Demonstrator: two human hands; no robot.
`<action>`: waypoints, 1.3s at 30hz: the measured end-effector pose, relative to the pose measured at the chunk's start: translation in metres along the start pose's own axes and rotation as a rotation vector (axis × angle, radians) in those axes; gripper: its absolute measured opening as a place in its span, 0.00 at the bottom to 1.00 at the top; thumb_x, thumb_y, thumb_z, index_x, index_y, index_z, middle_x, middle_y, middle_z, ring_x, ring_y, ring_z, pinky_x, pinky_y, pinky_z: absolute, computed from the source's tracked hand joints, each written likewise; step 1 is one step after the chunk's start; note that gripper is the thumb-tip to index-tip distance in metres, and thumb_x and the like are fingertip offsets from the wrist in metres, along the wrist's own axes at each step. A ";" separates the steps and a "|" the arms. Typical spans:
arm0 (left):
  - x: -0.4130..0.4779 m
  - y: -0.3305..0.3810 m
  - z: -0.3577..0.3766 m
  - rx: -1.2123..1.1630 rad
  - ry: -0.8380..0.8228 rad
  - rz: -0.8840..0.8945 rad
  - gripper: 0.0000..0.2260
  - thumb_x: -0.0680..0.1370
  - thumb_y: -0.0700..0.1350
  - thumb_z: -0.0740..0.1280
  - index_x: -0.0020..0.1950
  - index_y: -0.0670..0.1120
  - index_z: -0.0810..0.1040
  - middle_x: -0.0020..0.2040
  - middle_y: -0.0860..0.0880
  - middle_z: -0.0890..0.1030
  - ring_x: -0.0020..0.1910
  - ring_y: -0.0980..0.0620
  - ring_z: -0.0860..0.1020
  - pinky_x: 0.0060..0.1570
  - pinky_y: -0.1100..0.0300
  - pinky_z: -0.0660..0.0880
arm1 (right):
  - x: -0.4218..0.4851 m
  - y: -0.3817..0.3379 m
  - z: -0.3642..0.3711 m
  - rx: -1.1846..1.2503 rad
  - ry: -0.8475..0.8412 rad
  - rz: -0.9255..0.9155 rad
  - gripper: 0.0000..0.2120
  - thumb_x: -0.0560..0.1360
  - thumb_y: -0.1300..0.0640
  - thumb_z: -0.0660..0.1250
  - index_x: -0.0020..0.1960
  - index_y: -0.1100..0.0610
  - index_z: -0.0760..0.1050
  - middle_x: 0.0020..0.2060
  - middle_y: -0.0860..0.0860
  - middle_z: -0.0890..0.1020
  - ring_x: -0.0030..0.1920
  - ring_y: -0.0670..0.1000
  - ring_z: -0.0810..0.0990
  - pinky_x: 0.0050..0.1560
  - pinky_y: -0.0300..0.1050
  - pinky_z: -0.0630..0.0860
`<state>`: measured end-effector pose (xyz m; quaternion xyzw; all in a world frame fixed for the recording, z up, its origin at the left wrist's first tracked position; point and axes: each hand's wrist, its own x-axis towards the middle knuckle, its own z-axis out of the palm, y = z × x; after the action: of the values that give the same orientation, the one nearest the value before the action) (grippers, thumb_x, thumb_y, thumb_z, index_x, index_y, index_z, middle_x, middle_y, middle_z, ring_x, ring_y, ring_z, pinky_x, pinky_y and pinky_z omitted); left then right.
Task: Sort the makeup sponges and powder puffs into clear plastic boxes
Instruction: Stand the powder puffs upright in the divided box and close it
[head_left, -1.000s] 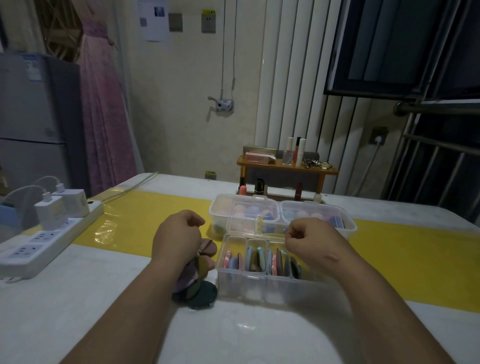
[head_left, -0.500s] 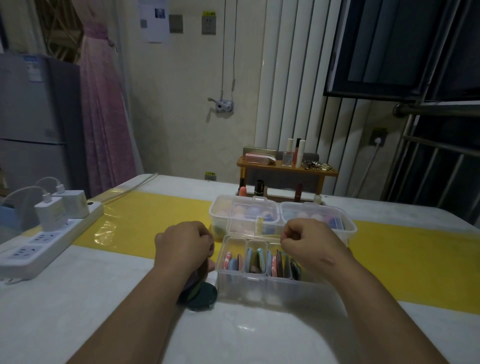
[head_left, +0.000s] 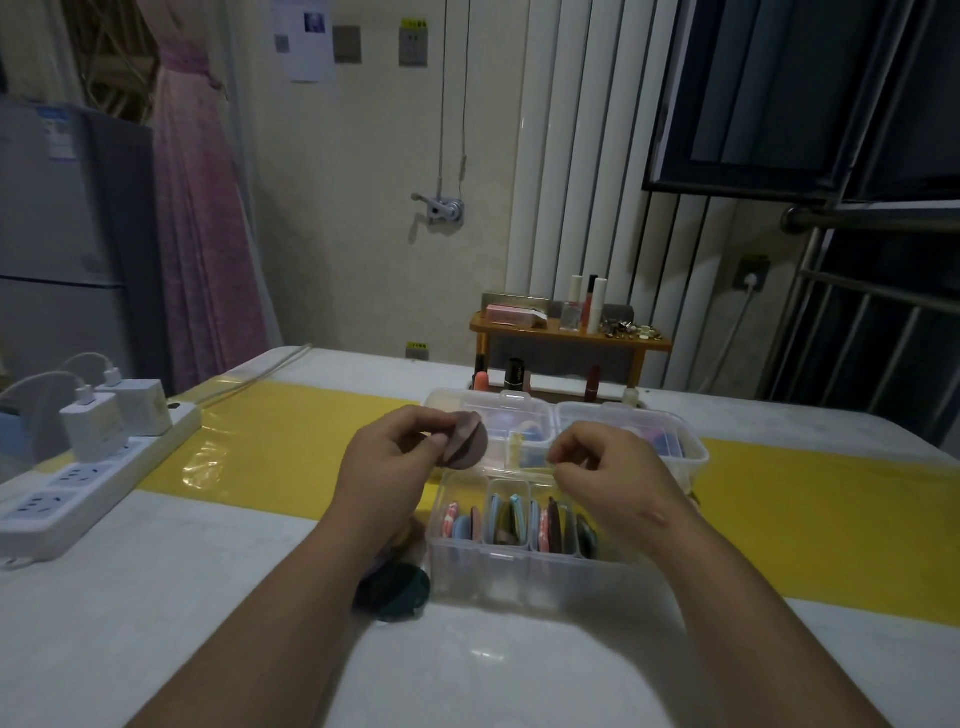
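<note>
Roughly: status mid-sort, est. over half done.

Item 1: near clear box (head_left: 524, 574), 3 compartments, open, on the table (head_left: 156, 597) in front of the person; all 3 compartments hold round puffs standing on edge; pink and blue in the leftmost, pale blue in the middle, dark ones in the rightmost; some room left in each, by the look.

Item 2: far-left box (head_left: 519, 410) and far-right box (head_left: 691, 457), side by side just behind the near one; contents are pale pink and blue shapes, prob. sponges, too blurred to count.

Item 3: brown powder puff (head_left: 467, 441), round, w/ a band across its face; held up in front of the far-left box, pinched at its edge by the left hand (head_left: 387, 462), thumb and fingertips curled on it; not yet in any compartment.

Item 4: right hand (head_left: 610, 470), over the back rim of the near box; fingers curled in, thumb near forefinger; cannot tell whether it pinches anything.

Item 5: unsorted remainder; dark green puff (head_left: 397, 590) flat on the table just left of the near box, w/ more partly hidden under the left forearm; count unclear.

Left to do, as judged: seat the brown puff; clear the small pile; close lids.

Misc.: power strip (head_left: 67, 499) at far left, chargers plugged in.
</note>
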<state>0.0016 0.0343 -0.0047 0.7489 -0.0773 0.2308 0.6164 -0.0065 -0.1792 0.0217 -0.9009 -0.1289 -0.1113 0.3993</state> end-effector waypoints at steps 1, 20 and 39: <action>-0.001 0.002 0.000 -0.038 -0.043 -0.013 0.16 0.78 0.33 0.66 0.47 0.55 0.84 0.44 0.55 0.85 0.44 0.58 0.81 0.41 0.69 0.75 | 0.000 -0.001 0.001 0.022 -0.006 -0.009 0.08 0.76 0.61 0.66 0.48 0.48 0.77 0.44 0.46 0.80 0.42 0.46 0.78 0.39 0.36 0.74; -0.001 -0.006 0.004 0.208 -0.118 -0.031 0.11 0.77 0.41 0.70 0.52 0.57 0.82 0.54 0.52 0.79 0.48 0.57 0.76 0.42 0.66 0.72 | 0.000 -0.006 -0.008 0.197 0.155 -0.078 0.07 0.75 0.65 0.66 0.42 0.55 0.80 0.37 0.47 0.81 0.42 0.48 0.79 0.43 0.43 0.76; -0.001 -0.006 0.006 0.394 -0.156 -0.103 0.10 0.78 0.37 0.64 0.49 0.49 0.82 0.33 0.49 0.77 0.24 0.63 0.74 0.24 0.72 0.66 | -0.003 -0.002 -0.020 -0.111 0.112 0.044 0.08 0.64 0.49 0.62 0.30 0.53 0.71 0.25 0.54 0.78 0.30 0.57 0.81 0.39 0.61 0.81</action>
<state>0.0045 0.0297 -0.0108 0.8735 -0.0397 0.1511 0.4611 -0.0120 -0.1936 0.0353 -0.9167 -0.0801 -0.1595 0.3575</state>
